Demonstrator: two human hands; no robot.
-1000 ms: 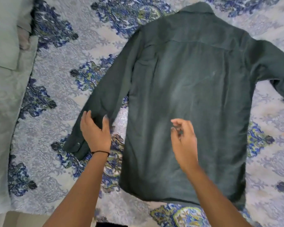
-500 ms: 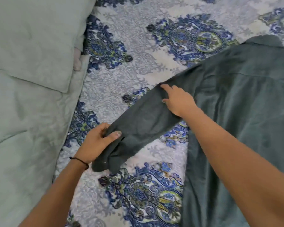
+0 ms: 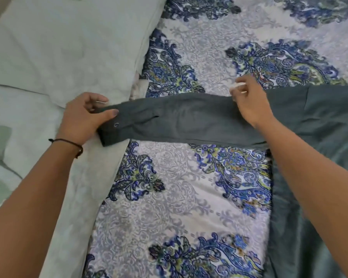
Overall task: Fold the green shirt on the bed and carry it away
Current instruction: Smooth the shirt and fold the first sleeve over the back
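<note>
Left-hand [image 3: 82, 119] grip pinches the sleeve cuff [image 3: 111, 129], right hand [image 3: 249, 103] pins the sleeve [image 3: 189, 121] nr the shoulder w/ curled fingers: keep it taut, then fold straight across the green shirt [image 3: 325, 117].

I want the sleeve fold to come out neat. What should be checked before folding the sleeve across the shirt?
1. Cuff held by the left hand: ok.
2. Right hand holding the upper sleeve: ok.
3. Sleeve stretched out straight between the hands: ok.
4. Shirt body lying flat on the bedsheet: cannot tell, mostly out of view.
5. Cuff clear of the pale pillow: not ok, it overlaps the pale bedding.
</note>
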